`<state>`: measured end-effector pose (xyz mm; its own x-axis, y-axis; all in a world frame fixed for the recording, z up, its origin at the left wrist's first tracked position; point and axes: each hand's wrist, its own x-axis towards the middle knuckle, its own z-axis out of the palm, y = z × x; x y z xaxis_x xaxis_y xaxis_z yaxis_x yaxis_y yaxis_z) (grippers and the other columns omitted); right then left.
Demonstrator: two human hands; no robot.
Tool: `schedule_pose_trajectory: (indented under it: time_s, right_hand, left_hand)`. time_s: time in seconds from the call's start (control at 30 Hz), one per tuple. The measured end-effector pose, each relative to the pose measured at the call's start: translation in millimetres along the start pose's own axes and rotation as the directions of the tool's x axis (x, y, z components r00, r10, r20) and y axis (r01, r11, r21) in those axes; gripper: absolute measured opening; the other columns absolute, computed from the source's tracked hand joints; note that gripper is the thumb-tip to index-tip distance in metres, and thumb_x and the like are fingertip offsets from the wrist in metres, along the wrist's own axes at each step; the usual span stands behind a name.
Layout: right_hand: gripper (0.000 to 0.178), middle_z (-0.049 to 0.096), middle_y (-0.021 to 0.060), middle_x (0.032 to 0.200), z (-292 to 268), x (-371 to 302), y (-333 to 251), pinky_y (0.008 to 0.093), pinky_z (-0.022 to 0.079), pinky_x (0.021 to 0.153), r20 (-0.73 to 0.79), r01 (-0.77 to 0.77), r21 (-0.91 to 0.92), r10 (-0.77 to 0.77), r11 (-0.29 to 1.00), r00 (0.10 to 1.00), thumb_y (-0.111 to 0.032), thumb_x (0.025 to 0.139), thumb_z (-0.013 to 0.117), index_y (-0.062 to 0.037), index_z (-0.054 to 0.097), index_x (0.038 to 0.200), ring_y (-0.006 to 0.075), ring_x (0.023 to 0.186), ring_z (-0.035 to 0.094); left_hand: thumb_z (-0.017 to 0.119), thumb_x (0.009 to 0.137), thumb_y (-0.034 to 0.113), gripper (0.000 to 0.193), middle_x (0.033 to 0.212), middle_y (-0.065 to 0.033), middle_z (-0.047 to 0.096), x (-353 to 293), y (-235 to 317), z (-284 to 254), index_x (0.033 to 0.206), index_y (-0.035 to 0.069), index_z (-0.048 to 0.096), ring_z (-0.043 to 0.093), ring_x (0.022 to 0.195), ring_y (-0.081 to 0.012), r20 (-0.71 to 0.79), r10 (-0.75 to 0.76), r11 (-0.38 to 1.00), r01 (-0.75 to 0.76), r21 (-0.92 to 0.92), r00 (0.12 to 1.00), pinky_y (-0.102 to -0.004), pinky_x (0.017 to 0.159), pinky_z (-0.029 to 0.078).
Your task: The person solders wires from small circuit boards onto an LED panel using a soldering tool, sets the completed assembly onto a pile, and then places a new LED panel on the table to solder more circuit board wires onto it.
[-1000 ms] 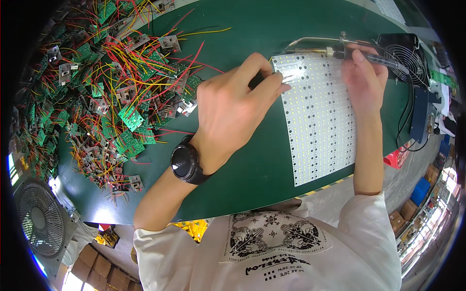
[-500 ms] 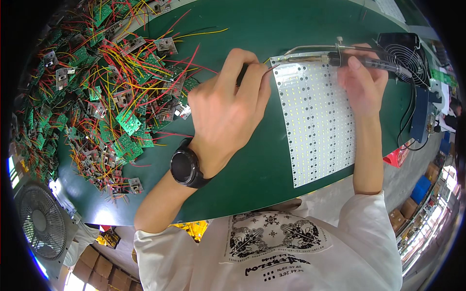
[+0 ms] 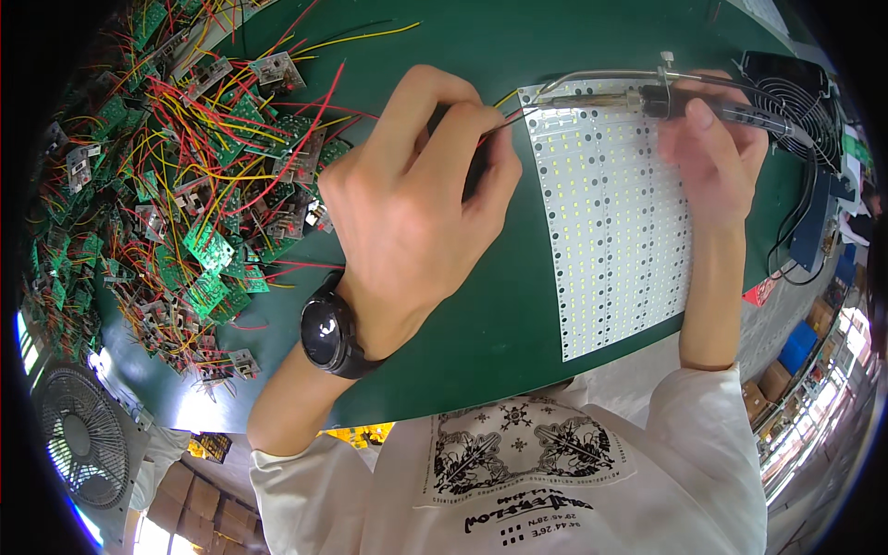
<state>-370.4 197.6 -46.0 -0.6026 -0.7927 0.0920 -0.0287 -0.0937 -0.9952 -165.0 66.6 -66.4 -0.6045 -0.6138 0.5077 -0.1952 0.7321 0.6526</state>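
Note:
My left hand, a dark watch on its wrist, is closed with thumb and fingers pinched on thin wires. Red and yellow ends poke out toward the sheet's upper left corner; whatever else lies inside the hand is hidden. In my right hand is a soldering iron with a dark handle and a thin bent metal tube clamped along it. Its tip points left, over the top edge of a white LED board sheet and close to the wires. I cannot tell whether tip and wires touch.
A large heap of green circuit boards with red and yellow wires covers the left of the green table. At the far right stand a black fan unit and a blue box, with a black cable. A grey fan is at lower left.
The view has shifted a little, so the heap sits further left. My left hand appears slightly further left, and my right hand with the iron slightly further right. Both grips are kept.

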Motion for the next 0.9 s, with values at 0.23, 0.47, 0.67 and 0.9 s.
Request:
schedule_pose_trajectory:
  time_s: [0.23, 0.47, 0.67, 0.9]
  right_hand:
    - [0.025, 0.062, 0.0135, 0.069, -1, 0, 0, 0.0259, 0.039, 0.046, 0.021, 0.005, -0.013, -0.005, 1.000, 1.000, -0.007, 0.083, 0.065, 0.0100, 0.060, 0.101, 0.0172, 0.051, 0.057]
    - [0.025, 0.061, 0.0133, 0.066, -1, -1, 0, 0.0257, 0.039, 0.046, 0.023, -0.006, -0.046, 0.007, 0.999, 1.000, -0.007, 0.084, 0.063, 0.0102, 0.059, 0.103, 0.0167, 0.052, 0.057]
    - [0.032, 0.063, 0.0183, 0.090, -10, -3, 2, 0.0274, 0.039, 0.048, 0.059, -0.027, -0.105, 0.034, 0.994, 0.998, -0.012, 0.085, 0.061, 0.0109, 0.056, 0.107, 0.0185, 0.057, 0.056]
    - [0.025, 0.061, 0.0134, 0.066, -3, -2, 1, 0.0254, 0.039, 0.046, 0.034, 0.005, -0.034, -0.004, 0.999, 0.999, -0.007, 0.085, 0.062, 0.0103, 0.059, 0.104, 0.0166, 0.051, 0.056]
  left_hand:
    - [0.074, 0.068, 0.001, 0.012, 0.081, 0.0006, 0.060, 1, -1, 0, 0.077, 0.004, 0.066, 0.037, 0.043, -0.0059, -0.006, 0.005, 1.000, -0.004, 0.014, 1.000, -0.0226, 0.038, 0.027]
    - [0.073, 0.068, 0.001, 0.011, 0.080, 0.0006, 0.061, -1, -1, 0, 0.076, 0.004, 0.066, 0.039, 0.044, -0.0064, 0.003, 0.008, 1.000, -0.008, 0.029, 1.000, -0.0227, 0.039, 0.028]
    - [0.073, 0.068, 0.001, 0.011, 0.080, 0.0003, 0.061, -1, -1, 1, 0.076, 0.004, 0.066, 0.040, 0.045, -0.0070, 0.003, -0.002, 1.000, 0.002, 0.015, 1.000, -0.0229, 0.040, 0.029]
    - [0.073, 0.068, 0.001, 0.011, 0.080, -0.0003, 0.061, -1, -1, 1, 0.077, 0.003, 0.066, 0.041, 0.045, -0.0078, -0.003, 0.013, 1.000, -0.013, 0.017, 1.000, -0.0232, 0.040, 0.030]
